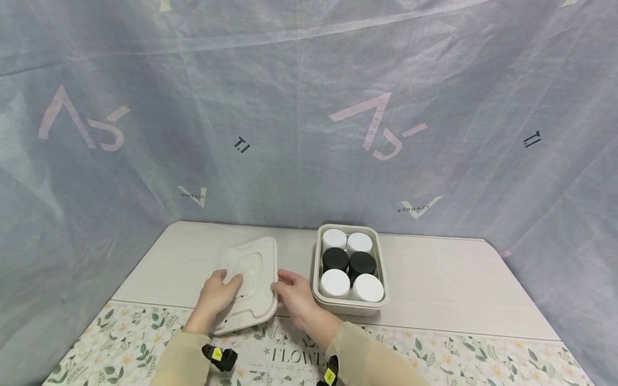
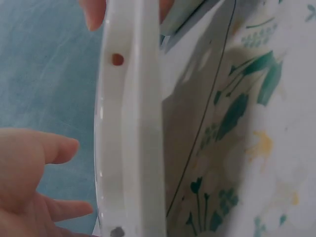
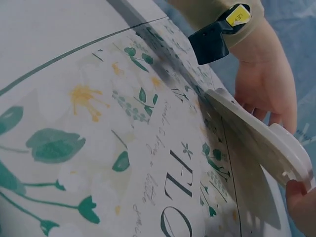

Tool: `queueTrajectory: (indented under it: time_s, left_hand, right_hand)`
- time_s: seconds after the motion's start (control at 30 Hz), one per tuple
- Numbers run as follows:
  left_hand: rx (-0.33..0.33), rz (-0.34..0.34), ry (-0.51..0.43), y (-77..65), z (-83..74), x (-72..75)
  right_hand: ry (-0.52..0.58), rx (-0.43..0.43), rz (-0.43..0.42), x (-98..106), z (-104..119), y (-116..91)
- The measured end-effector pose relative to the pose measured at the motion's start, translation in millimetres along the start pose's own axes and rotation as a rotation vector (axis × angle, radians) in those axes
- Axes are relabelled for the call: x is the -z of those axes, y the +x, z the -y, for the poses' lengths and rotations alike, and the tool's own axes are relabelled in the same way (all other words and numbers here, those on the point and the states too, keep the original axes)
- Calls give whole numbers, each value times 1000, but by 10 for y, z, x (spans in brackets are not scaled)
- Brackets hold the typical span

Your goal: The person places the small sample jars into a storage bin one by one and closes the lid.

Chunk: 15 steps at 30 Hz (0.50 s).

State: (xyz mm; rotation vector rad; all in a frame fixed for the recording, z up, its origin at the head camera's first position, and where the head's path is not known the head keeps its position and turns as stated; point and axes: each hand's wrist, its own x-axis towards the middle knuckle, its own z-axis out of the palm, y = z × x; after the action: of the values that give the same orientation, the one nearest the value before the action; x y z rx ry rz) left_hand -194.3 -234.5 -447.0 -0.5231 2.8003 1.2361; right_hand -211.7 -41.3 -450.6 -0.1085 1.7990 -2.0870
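Observation:
A cream plastic lid (image 1: 258, 292) with a raised centre panel is held at a slant over the table, its shadow falling below it in the right wrist view. My right hand (image 1: 300, 300) pinches the lid's right edge between thumb and fingers. Over the lid's left part is my left hand (image 1: 217, 294), with thumb and fingers spread. In the left wrist view the left hand's fingers (image 2: 59, 150) stand apart beside the lid's edge (image 2: 131, 123). To the right stands a cream rectangular box (image 1: 345, 308), uncovered, packed with several jars with white lids (image 1: 335, 283) and two with black lids (image 1: 362, 264).
The table has a plain pale back part (image 1: 444, 284) and a floral cloth (image 1: 463, 356) with lettering along the front. A grey-blue printed curtain (image 1: 299, 118) closes off the back and sides. Each wrist wears a small black camera (image 1: 226, 359).

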Motion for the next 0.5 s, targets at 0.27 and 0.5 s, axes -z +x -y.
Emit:
queueTrajectory:
  time_s: [0.27, 0.5]
  left_hand:
    - [40, 17, -104, -17, -8, 28]
    - [65, -4, -183, -31, -11, 71]
  right_hand:
    - [5, 13, -25, 20, 37, -18]
    - [-89, 26, 3, 48, 77, -62]
